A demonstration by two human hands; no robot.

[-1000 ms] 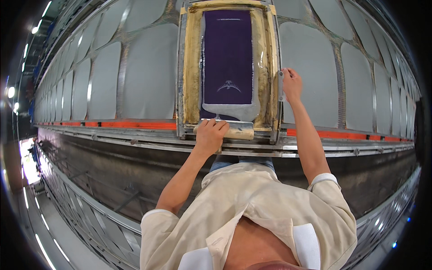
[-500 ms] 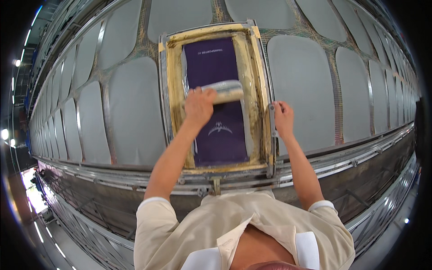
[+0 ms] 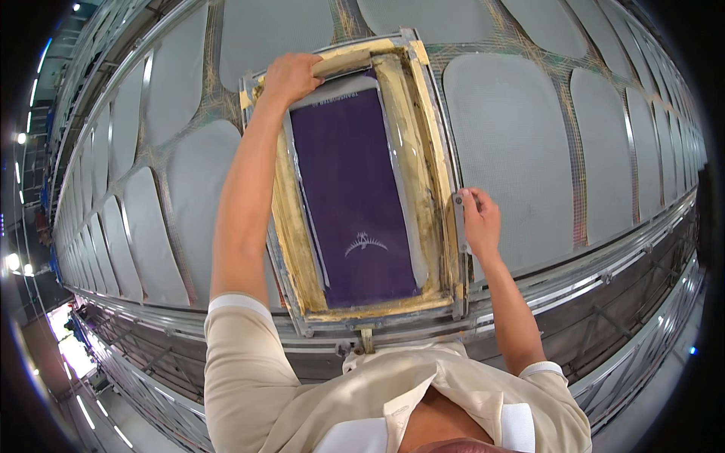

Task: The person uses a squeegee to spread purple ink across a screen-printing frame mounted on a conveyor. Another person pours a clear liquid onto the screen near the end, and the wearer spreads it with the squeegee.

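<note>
A screen-printing frame (image 3: 442,260) with yellow-taped inner edges lies in front of me, a little tilted. Its dark purple mesh panel (image 3: 343,174) carries pale lettering at the far end and a pale emblem at the near end. At the far end of the frame, my left hand (image 3: 291,78) is closed round the left part of a squeegee (image 3: 346,65), which lies crosswise over the mesh. My right hand (image 3: 482,219) pinches a metal bar (image 3: 459,219) along the frame's right side. The left hand's fingertips are partly hidden behind the squeegee.
Grey rounded flat panels (image 3: 506,143) lie in rows on a long table, left and right of the frame and beyond it. Between them show stained, coloured strips (image 3: 578,181). A metal rail (image 3: 544,283) runs along the table's near edge, close to my body.
My left hand has pushed the squeegee from the middle of the mesh to the far end of the frame. The right hand stays on the side bar. The view has turned slightly.
</note>
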